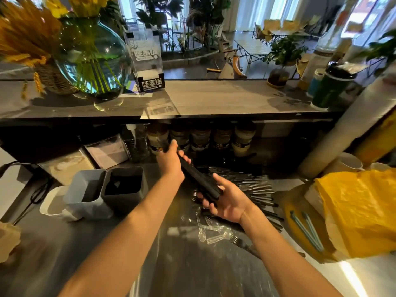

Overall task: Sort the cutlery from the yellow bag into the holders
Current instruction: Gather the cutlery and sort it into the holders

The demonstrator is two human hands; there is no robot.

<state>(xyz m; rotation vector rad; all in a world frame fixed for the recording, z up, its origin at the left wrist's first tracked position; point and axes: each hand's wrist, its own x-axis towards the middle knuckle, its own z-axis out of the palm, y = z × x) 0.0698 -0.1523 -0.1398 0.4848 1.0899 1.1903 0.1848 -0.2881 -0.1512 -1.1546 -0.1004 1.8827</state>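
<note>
At nine o'clock we count two holders side by side, grey and dark. At centre our left hand and right hand both curl around one bundle of black chopsticks, above the cutlery pile. At three o'clock lies one yellow bag.

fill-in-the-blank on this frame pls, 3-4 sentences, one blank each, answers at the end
1. Both hands, left hand and right hand, hold one bundle of ____ chopsticks.
2. The grey holder stands directly to the ____ of the dark holder.
3. The clear plastic spoons lie on the counter below the ____ hand.
4. The crumpled bag at the right edge is ____ in colour.

Missing words: black; left; right; yellow
</note>
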